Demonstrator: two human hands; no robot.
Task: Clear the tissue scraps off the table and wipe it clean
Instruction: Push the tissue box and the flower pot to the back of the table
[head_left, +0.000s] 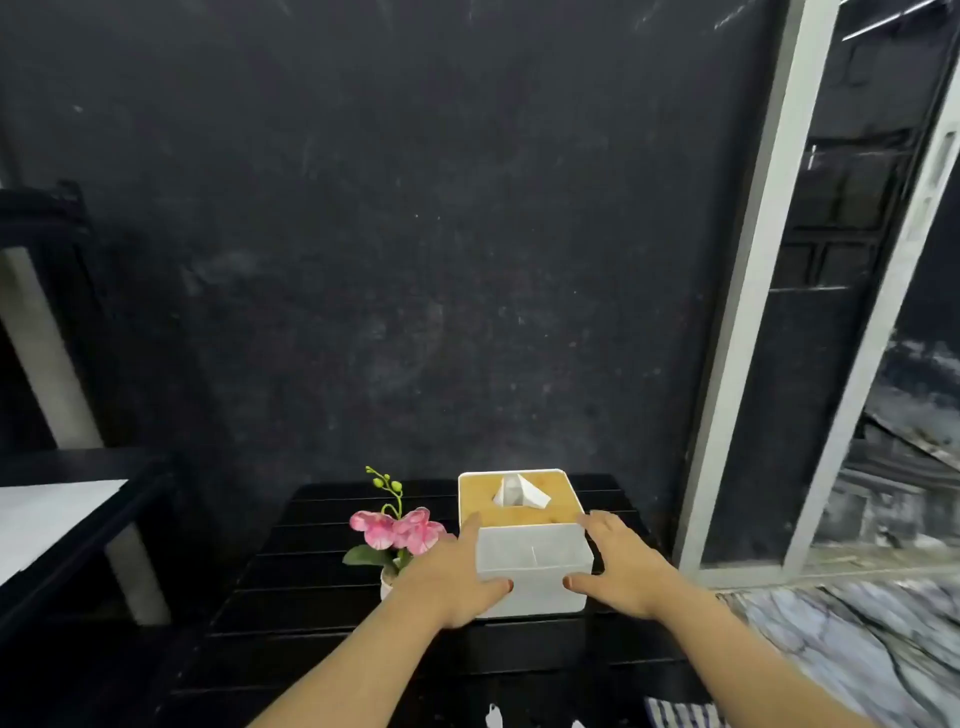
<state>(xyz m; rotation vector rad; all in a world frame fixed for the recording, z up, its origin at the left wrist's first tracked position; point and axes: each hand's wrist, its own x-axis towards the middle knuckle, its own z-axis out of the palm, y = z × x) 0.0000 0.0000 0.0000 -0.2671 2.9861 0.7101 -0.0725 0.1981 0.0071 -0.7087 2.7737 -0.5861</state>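
Hands on either side of one white tissue box (530, 569) on a black slatted table (291, 613), a person reaching forward with both bare forearms. The left hand (447, 582) presses flat against the box's left wall, fingers spread wide and thumb lying across its near face; the right hand (618, 564) mirrors it on the right wall, also spread wide, thumb on the near face. Neither hand holds anything else. The box carries one light wooden lid (519, 501), and a single white tissue (519, 491) stands up from the slot in its middle.

Just left of the box stands one small potted orchid (397, 527), with pink blooms, a few green buds on one stem and green leaves; its pale pot is partly hidden behind the left wrist.

Two small white tissue scraps (493, 717) lie on the table's near edge, at the bottom of the view, well apart from the box; the second sits a little to the right and is cut off by the frame. One striped blue-and-white cloth (680, 714) shows at the near right corner of the table, also partly out of view.

Behind the table rises a dark scuffed wall (415, 234), with a white-framed glass door (769, 270) at right and marbled flooring (852, 639) below it.
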